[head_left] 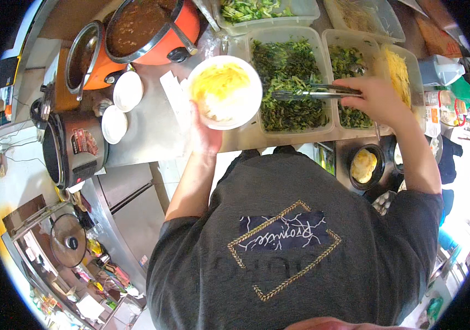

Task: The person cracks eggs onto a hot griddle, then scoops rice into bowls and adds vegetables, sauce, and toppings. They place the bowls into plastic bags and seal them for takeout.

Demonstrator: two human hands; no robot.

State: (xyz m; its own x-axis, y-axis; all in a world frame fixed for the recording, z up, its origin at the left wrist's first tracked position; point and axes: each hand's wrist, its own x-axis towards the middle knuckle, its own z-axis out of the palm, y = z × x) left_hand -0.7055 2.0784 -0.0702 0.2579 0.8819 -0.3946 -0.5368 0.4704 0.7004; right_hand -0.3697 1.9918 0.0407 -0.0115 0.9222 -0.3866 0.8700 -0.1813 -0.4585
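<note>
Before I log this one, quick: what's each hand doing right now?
Left hand: holding the bowl, thumb at its near rim.
Right hand: closed on the tongs, which reach over the greens.

Clear path: the bare section of steel counter (148,132) at left centre, between the small white dishes (128,91) and the white bowl (225,92) in the left hand (207,135). Obstruction, upper left: orange pot (191,26), ladle handle (182,38) projecting over its rim. Obstruction, right of centre: tongs (314,94) in the right hand (375,99), crossing the greens tub (296,132), whose walls block sideways entry.
</note>
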